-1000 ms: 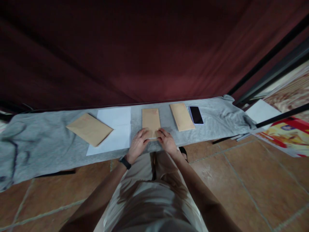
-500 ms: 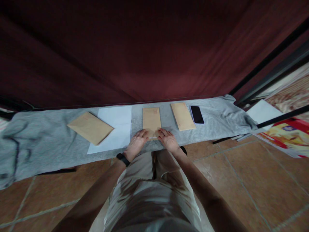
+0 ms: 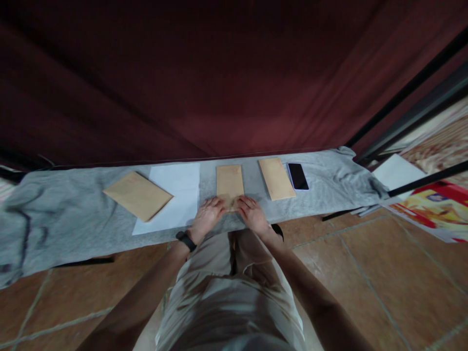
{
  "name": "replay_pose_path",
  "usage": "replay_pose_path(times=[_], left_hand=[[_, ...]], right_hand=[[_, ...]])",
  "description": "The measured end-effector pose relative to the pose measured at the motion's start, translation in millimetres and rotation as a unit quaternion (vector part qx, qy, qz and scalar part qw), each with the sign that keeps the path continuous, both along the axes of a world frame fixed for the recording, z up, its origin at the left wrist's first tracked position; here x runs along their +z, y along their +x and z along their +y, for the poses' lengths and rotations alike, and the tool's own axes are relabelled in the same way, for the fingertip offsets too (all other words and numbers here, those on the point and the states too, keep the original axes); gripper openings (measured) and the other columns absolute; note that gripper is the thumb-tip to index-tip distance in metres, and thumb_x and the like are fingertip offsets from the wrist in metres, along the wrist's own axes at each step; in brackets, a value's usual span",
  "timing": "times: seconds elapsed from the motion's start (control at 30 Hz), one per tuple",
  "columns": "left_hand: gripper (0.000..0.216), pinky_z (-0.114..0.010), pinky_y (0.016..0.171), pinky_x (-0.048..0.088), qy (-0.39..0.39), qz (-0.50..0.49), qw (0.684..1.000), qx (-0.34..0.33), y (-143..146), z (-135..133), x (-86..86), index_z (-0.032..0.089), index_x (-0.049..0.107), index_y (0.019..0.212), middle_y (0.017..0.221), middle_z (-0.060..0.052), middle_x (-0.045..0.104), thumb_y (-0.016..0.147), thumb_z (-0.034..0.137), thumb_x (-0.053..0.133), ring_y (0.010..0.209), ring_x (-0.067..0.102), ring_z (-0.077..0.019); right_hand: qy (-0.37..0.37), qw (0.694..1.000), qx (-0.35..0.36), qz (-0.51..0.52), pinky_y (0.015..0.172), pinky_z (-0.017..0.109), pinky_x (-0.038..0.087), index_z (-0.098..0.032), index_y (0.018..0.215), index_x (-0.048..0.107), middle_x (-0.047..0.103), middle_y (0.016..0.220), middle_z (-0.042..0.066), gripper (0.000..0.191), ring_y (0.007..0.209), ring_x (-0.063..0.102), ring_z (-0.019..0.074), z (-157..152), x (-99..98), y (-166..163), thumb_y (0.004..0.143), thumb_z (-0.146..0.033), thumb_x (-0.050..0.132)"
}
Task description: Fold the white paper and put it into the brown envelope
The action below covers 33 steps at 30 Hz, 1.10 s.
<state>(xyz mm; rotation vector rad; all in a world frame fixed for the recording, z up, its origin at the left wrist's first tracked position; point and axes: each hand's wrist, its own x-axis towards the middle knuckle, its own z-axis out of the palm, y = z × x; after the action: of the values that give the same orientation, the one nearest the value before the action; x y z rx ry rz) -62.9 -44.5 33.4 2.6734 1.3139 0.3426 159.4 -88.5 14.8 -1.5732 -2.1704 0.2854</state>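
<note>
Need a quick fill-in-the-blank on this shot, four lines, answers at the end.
1. The watch is on the ____ wrist.
2. Of the three envelopes, the left hand and right hand both touch the ____ one.
3. The left envelope partly covers the paper, whose colour is ____.
4. Seen from the wearer's side, the phone lies to the ____ of the right envelope.

Missing words: left; middle; white; right.

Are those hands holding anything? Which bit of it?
The left hand and right hand touch the near end of the middle tan rectangular paper envelope; whether they grip it or only press it cannot be told.
</note>
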Motion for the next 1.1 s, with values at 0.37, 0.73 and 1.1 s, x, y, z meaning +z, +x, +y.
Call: replay_pose_path(times=[0.37,0.73,1.1], left_hand=[[0.052,-0.043,0.126,0.029,0.021,-0.024,0.999,-0.019,61.5,62.3,-14.1,0.011,0.045,0.150,0.163,-0.015,0.039,0.102,0.031,0.042,0.154,0.031,-0.0260],[0.062,-0.047,0.128,0.019,0.023,0.041,0.998,-0.039,82.2,155.7,-18.1,0.014,0.036,0.159,0.165,-0.011,0.038,0.104,0.044,0.032,0.155,0.028,-0.0255],[0.060,-0.045,0.129,0.014,0.034,0.052,0.996,-0.066,76.7,156.0,-34.9,0.020,0.036,0.160,0.165,-0.007,0.039,0.105,0.042,0.030,0.156,0.026,-0.0228]], right_hand=[[0.034,0.999,0.010,-0.028,0.123,0.043,0.037,-0.017,0.146,0.057,0.051,0.156,0.012,0.044,0.143,0.050,0.0242,-7.6,-15.3,-8.6,0.107,-0.035,0.048],[0.048,0.999,0.011,-0.003,0.119,0.052,0.042,-0.022,0.154,0.046,0.048,0.158,0.012,0.053,0.144,0.048,0.0274,-6.9,-18.0,-11.8,0.104,-0.036,0.053],[0.029,0.999,0.008,0.013,0.119,0.055,0.042,-0.024,0.155,0.044,0.048,0.158,0.012,0.055,0.143,0.050,0.0299,-6.3,-18.4,-13.1,0.102,-0.035,0.056]])
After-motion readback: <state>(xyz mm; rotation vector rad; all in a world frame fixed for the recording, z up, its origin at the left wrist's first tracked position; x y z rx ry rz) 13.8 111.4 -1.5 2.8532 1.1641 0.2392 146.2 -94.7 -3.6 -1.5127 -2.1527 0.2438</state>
